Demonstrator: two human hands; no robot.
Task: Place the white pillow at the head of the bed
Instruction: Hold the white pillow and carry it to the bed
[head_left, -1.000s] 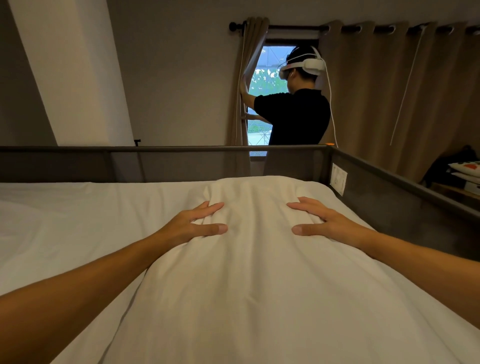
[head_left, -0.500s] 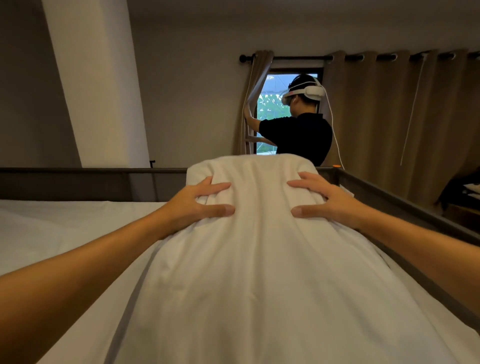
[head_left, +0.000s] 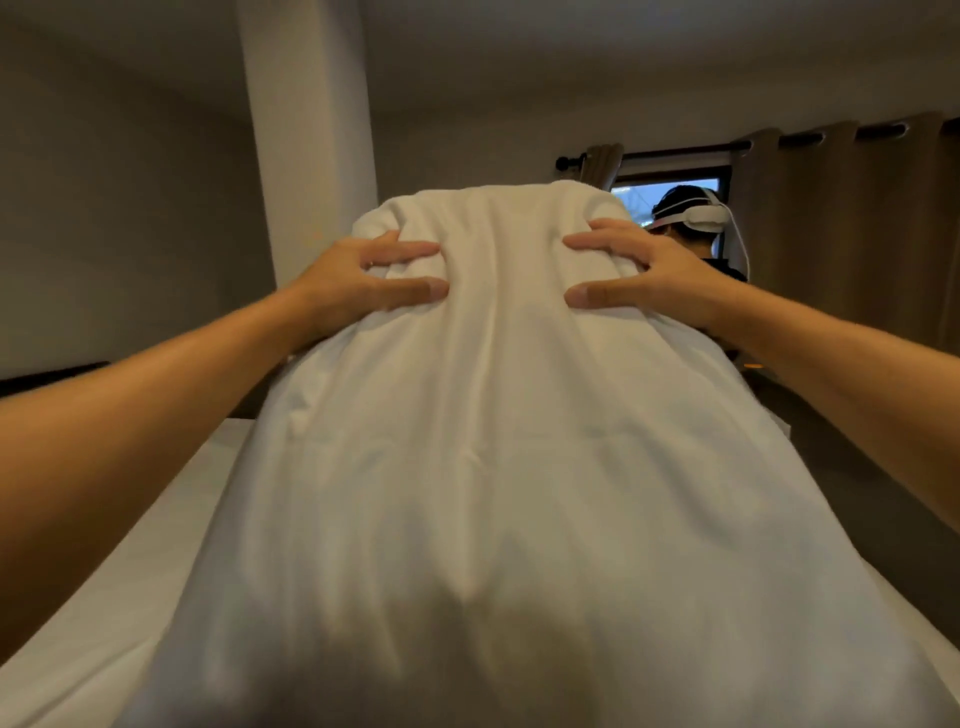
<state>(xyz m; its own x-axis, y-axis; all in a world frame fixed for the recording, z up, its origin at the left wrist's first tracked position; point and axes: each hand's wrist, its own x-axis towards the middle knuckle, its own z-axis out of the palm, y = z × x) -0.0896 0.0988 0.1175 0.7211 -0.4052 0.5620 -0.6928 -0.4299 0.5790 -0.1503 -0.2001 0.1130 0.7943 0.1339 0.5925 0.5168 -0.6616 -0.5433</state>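
The white pillow (head_left: 493, 441) fills the middle of the view, raised and tilted up, its far end high above the bed. My left hand (head_left: 363, 278) grips its far left corner, fingers dug into the fabric. My right hand (head_left: 639, 278) grips the far right corner the same way. The white bed sheet (head_left: 130, 561) shows under the pillow at lower left. The pillow hides most of the bed's far end.
A dark bed rail (head_left: 47, 371) runs along the far left edge, and another side rail (head_left: 883, 499) lies at right. A person (head_left: 696, 228) with a white headset stands by the window (head_left: 670, 187). Brown curtains (head_left: 852, 234) hang at right; a white pillar (head_left: 311, 135) stands behind.
Both hands went from lying flat on the pillow to gripping its far end and lifting it. The pillow now stands much higher, and the view has tilted upward.
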